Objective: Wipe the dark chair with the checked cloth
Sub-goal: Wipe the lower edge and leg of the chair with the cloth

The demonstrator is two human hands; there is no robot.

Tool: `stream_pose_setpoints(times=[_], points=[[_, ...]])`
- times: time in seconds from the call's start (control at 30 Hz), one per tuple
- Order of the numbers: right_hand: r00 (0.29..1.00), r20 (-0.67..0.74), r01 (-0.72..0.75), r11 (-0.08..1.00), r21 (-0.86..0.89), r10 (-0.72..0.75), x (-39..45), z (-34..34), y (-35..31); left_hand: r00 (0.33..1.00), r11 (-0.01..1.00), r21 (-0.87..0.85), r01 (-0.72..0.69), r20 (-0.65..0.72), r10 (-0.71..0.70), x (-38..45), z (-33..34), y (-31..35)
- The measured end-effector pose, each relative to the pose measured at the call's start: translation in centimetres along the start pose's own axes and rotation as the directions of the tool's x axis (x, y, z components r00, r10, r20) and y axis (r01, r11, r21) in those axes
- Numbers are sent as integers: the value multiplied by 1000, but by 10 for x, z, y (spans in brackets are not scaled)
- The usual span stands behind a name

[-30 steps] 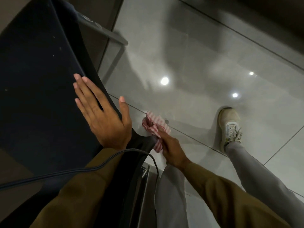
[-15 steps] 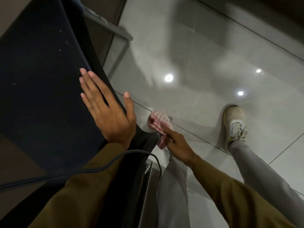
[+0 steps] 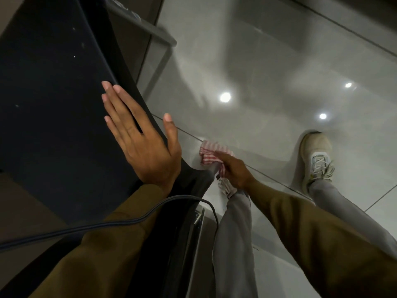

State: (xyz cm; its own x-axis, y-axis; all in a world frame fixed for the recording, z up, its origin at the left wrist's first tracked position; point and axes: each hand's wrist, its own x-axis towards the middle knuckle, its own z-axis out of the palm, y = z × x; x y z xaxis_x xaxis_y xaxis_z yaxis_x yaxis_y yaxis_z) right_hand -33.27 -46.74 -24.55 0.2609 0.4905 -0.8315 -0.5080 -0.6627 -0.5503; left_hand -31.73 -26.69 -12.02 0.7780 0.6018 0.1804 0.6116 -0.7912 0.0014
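**Flat palm on the chair, cloth bunched low at its edge**

Closest in, two olive-brown sleeves (image 3: pixel 322 244) reach forward, and a dark cable (image 3: pixel 103 225) loops across the left one. The dark chair (image 3: pixel 53 104) fills the left side: a broad, near-black padded panel flecked with a few pale specks, with a smooth black rim curving down its right side. No brand or lettering can be read on it.

The left hand (image 3: pixel 144 147) lies spread flat against the panel near that rim, fingers straight and together, thumb splayed out over the edge, gripping nothing. The right hand (image 3: pixel 234 171) is lower down, closed around the checked cloth (image 3: pixel 209 152), a crumpled red-and-white wad held just beside the chair's lower rim; whether it touches the rim is hard to tell.

Beyond, a pale sneaker (image 3: pixel 315 158) stands on the glossy grey tiled floor (image 3: pixel 257 61), which mirrors three ceiling lights.
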Motion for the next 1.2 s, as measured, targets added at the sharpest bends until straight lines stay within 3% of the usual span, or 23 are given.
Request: stream_pose_setpoints(times=[0.17,0.3,0.5,0.73,0.87,0.93,1.0,1.07,1.13,1.2], points=[[986,-62,-147,986,79,152,27,6,-3,1000,1000,-7,-2,7,2,2,0,-1],[997,-73,-8,999,35,10,-25,5,-12,999,1000,-9,5,41,-5,2,-5,2],[982,-92,178,978,113,-168,-96,5,-32,997,1000,-5,21,74,-20,4,-9,4],[980,-184,85,996,23,-79,-36,5,-6,999,1000,-15,12,39,-11,2,-4,3],[985,-76,-111,907,406,154,8,2,6,1000,1000,-17,13,19,-13,2,-2,2],[931,-71,-224,717,660,357,21,2,8,1000,1000,-21,11,24,-10,2,-2,3],[924,-49,-198,582,789,380,16,6,1,1000,1000,-9,11,29,-11,3,-3,3],[966,-72,-137,726,674,249,-6,7,-13,999,1000,4,16,37,-16,3,-4,4],[988,-153,42,926,376,17,-39,9,-23,999,1000,12,17,49,-18,4,-6,4],[954,-216,229,970,77,-208,-70,15,-32,998,1000,14,21,64,-22,4,-8,5]])
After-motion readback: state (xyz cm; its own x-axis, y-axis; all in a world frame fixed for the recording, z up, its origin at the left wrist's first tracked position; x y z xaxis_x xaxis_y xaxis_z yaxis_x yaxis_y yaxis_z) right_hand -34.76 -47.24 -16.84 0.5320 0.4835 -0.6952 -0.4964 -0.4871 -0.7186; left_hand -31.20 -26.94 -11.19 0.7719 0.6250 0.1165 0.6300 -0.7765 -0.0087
